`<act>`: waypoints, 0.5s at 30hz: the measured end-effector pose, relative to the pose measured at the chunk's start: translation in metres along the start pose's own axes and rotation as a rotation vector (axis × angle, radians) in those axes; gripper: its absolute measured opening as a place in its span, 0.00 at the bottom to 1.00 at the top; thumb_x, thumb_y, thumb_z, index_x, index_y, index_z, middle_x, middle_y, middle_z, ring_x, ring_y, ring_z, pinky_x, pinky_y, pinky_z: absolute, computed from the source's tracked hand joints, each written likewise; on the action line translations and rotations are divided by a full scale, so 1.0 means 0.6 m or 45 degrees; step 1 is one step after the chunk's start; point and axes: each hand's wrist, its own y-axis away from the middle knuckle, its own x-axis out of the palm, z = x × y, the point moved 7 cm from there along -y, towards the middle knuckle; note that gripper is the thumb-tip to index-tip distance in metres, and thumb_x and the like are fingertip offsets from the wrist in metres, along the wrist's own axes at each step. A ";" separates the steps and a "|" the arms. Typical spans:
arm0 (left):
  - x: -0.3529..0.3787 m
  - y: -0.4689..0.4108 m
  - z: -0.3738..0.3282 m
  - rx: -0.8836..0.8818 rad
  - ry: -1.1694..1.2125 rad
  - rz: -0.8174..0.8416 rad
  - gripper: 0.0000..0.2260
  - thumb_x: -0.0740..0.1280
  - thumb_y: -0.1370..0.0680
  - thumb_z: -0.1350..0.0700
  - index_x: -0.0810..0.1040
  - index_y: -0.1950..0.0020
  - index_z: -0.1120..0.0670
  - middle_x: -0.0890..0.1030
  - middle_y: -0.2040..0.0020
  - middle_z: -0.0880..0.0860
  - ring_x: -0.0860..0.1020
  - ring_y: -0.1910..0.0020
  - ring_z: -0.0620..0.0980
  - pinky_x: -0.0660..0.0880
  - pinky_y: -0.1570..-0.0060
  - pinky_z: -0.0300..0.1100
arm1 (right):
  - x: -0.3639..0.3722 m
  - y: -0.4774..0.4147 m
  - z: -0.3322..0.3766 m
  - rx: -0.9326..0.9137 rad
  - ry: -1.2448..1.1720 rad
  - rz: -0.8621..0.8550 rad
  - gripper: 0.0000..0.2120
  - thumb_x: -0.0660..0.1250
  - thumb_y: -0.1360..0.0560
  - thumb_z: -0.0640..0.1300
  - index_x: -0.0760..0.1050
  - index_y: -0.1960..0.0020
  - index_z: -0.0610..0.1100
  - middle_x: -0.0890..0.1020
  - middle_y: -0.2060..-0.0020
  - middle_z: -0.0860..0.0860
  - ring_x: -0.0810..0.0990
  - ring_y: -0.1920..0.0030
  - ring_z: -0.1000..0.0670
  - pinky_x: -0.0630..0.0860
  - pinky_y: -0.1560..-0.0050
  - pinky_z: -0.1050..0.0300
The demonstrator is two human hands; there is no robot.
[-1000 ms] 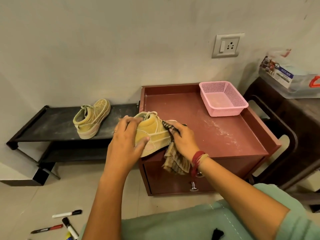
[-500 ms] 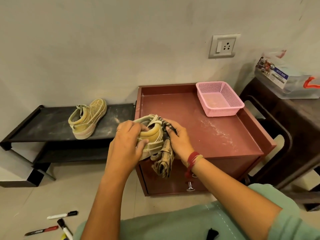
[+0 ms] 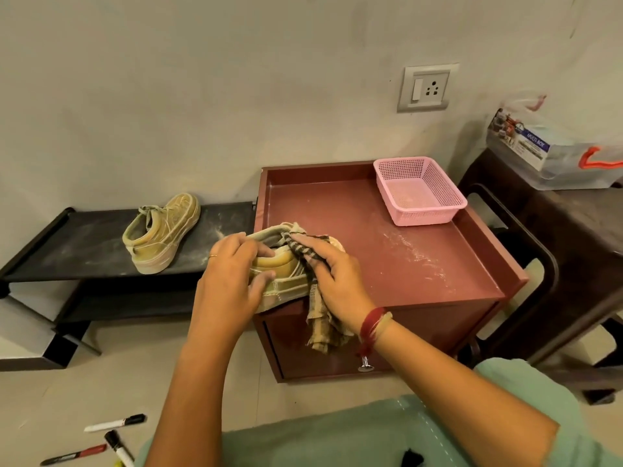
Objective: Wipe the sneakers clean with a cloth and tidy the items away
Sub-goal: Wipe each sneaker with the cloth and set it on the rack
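1. Sneaker [image 3: 286,269] lies at the red cabinet's [image 3: 421,288] front-left corner, between our hands, its long axis seemingly running from left hand [image 3: 232,284] to right hand [image 3: 337,281].
2. Our left hand grips its heel end; our right hand, fingers curled, presses the striped cloth [image 3: 322,328] against its side.
3. The other sneaker [image 3: 161,234] rests on the black shelf [image 3: 84,244], leftward; powder [image 3: 414,251] dusts both surfaces.
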 end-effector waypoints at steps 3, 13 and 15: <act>0.000 0.002 -0.001 0.006 0.001 0.032 0.12 0.74 0.30 0.58 0.78 0.48 0.51 0.74 0.48 0.48 0.68 0.37 0.49 0.68 0.50 0.43 | -0.006 -0.013 -0.035 0.138 0.137 -0.060 0.20 0.59 0.24 0.31 0.76 0.38 0.45 0.79 0.42 0.50 0.75 0.39 0.51 0.66 0.40 0.69; -0.009 0.003 0.004 -0.027 0.135 0.065 0.13 0.75 0.30 0.57 0.77 0.50 0.47 0.67 0.40 0.44 0.66 0.40 0.39 0.71 0.46 0.42 | -0.016 -0.032 -0.034 0.192 0.112 -0.061 0.16 0.58 0.23 0.33 0.78 0.41 0.46 0.81 0.49 0.52 0.78 0.48 0.54 0.74 0.42 0.56; -0.004 0.005 0.009 -0.085 0.168 0.099 0.11 0.75 0.31 0.55 0.77 0.52 0.48 0.65 0.33 0.46 0.63 0.36 0.39 0.67 0.43 0.42 | -0.008 -0.024 0.011 0.034 -0.003 -0.039 0.17 0.59 0.23 0.33 0.76 0.39 0.45 0.80 0.46 0.53 0.77 0.44 0.57 0.72 0.40 0.63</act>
